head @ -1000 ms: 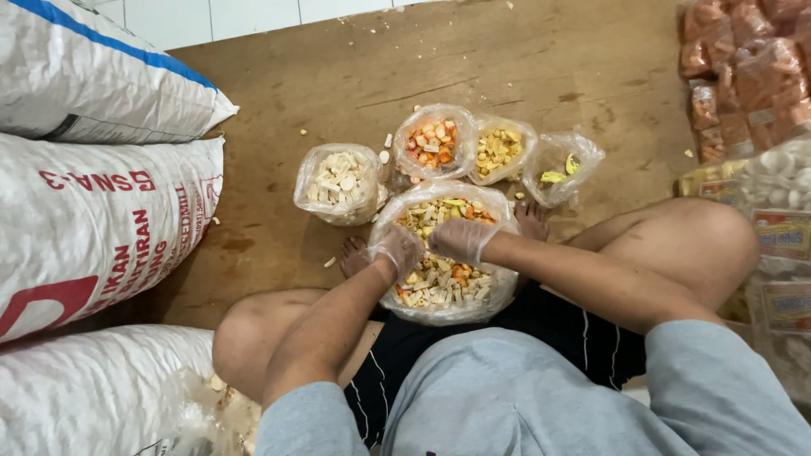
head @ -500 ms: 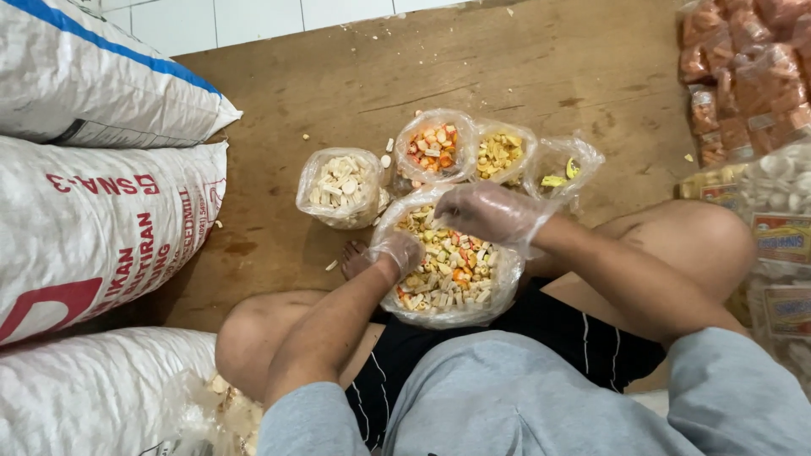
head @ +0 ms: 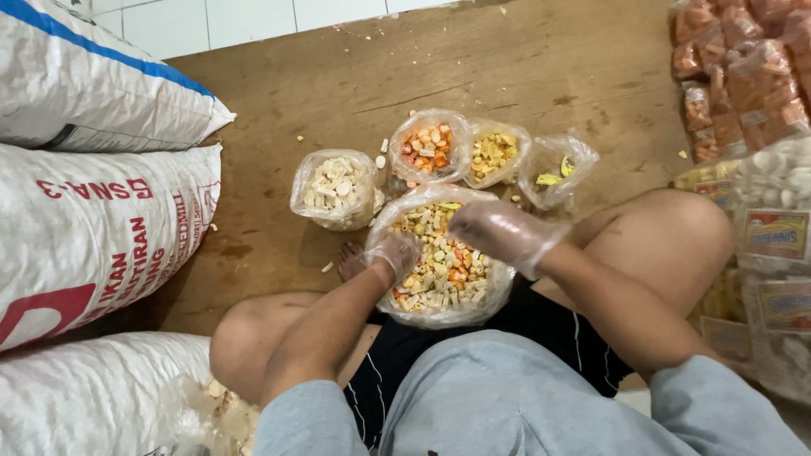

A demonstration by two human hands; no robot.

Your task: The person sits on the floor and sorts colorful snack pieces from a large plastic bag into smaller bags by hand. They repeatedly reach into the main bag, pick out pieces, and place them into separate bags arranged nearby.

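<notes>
A large clear plastic bag (head: 439,314) of mixed white, yellow and orange cracker pieces stands between my bare feet on the wooden floor (head: 338,84). My left hand (head: 395,252), in a thin clear glove, grips the bag's left rim. My right hand (head: 498,230), also gloved, hovers palm down over the bag's upper right part, fingers stretched toward the pieces, and I see nothing in it. Just beyond stand small bags: white pieces (head: 336,187), orange pieces (head: 427,150), yellow pieces (head: 492,152), and a nearly empty one (head: 556,173).
Three big white woven sacks (head: 93,228) are stacked along the left. Packets of orange snacks (head: 743,67) and white crackers (head: 777,181) are piled at the right. Crumbs lie scattered on the floor. My crossed legs enclose the large bag.
My right hand rose out of the large bag toward the small bags at the back, then came down again over the large bag. My left hand stayed on the rim.
</notes>
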